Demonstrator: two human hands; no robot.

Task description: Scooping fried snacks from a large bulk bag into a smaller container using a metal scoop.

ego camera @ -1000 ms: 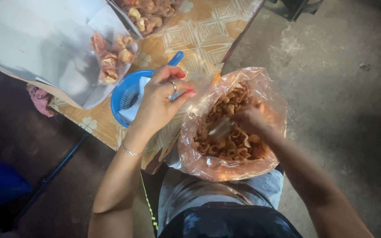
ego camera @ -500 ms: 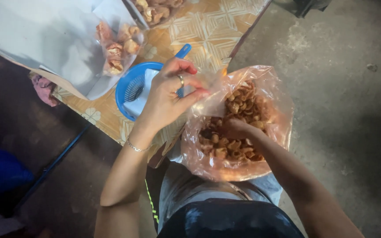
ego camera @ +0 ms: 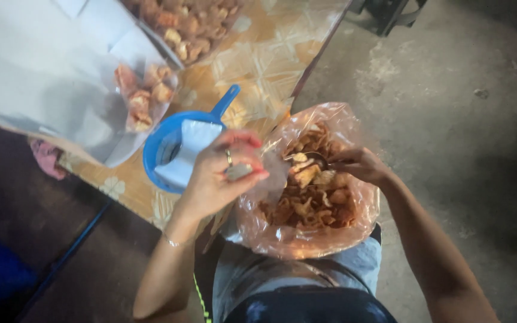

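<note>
Right hand (ego camera: 354, 164) lifted, pinching metal scoop (ego camera: 306, 160) | left hand (ego camera: 225, 173) gripping crinkly clear bag (ego camera: 306, 185)

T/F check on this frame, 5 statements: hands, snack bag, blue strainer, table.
1. The right hand holds a spoon loaded with snacks over the large bag. True.
2. The large bag sits on the table. False: it rests on the person's lap, beside the table edge.
3. The left hand pinches a small clear bag near the large bag's rim. True.
4. The blue strainer is empty. False: white paper lies in it.
5. The left hand wears a glove. False: it is bare, with a ring and a bracelet.
</note>
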